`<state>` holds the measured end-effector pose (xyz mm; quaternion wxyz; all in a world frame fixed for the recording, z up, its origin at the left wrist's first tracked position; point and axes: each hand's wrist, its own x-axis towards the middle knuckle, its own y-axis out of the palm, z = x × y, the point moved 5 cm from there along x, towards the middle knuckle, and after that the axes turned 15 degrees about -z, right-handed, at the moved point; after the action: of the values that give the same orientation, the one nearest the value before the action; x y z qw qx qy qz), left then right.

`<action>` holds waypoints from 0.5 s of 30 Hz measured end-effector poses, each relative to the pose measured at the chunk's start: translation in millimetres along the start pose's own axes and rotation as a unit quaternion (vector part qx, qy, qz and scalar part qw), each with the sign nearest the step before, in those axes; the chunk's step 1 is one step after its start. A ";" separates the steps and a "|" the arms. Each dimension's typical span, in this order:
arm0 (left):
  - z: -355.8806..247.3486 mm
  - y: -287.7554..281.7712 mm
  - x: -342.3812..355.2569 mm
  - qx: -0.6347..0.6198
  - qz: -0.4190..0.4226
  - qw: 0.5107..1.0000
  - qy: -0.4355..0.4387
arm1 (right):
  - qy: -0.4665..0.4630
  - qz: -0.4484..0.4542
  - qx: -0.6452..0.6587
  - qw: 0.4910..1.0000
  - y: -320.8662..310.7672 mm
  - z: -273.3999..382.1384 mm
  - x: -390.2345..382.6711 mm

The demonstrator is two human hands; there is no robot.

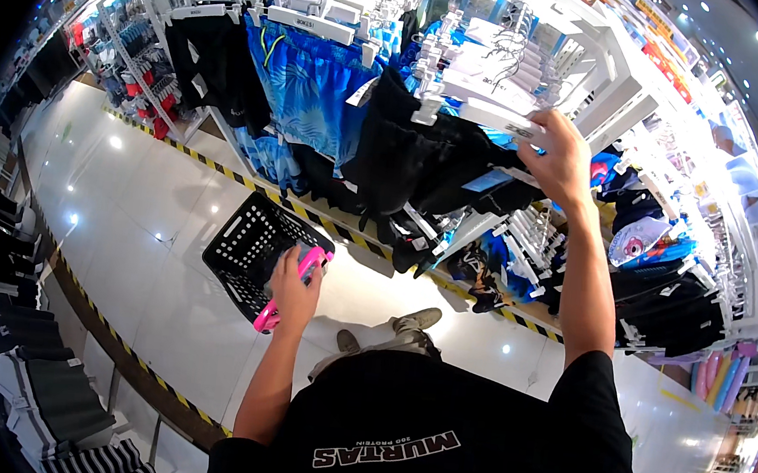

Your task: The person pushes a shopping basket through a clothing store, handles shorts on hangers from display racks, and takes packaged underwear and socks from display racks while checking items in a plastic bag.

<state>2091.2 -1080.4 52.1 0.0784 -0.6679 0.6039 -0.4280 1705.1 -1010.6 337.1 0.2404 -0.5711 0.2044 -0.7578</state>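
Observation:
My left hand is closed around the pink handle of a black shopping basket with a perforated wall. The basket hangs low over the floor, tilted, and a dark shape inside it is too dim to make out. Up at the rack, my right hand grips the right end of a white clip hanger. From that hanger hang black shorts, with a blue tag on them. Blue leaf-patterned swim shorts hang just left of the black pair.
A row of white hangers fills the rack behind. More clothes on hangers hang below and to the right. Yellow-black tape edges the rack's base. Folded clothes lie at lower left, across the tiled aisle.

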 end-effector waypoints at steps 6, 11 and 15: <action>-42.5 26.1 11.7 -0.273 0.015 0.954 -0.122 | 0.157 0.023 0.108 0.981 -32.9 11.8 -25.9; -82.8 43.0 13.5 -0.547 0.207 0.754 -0.300 | 0.221 -0.017 0.146 0.964 -38.5 -11.5 -64.5; -78.4 34.1 17.3 -0.536 0.203 0.756 -0.318 | 0.288 -0.035 0.153 0.945 -53.4 -13.3 -85.9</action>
<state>2012.0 -1072.0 87.9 -0.0195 -0.5605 0.7958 0.2285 1705.3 -916.0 298.8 0.2293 -0.2916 0.1259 -0.9201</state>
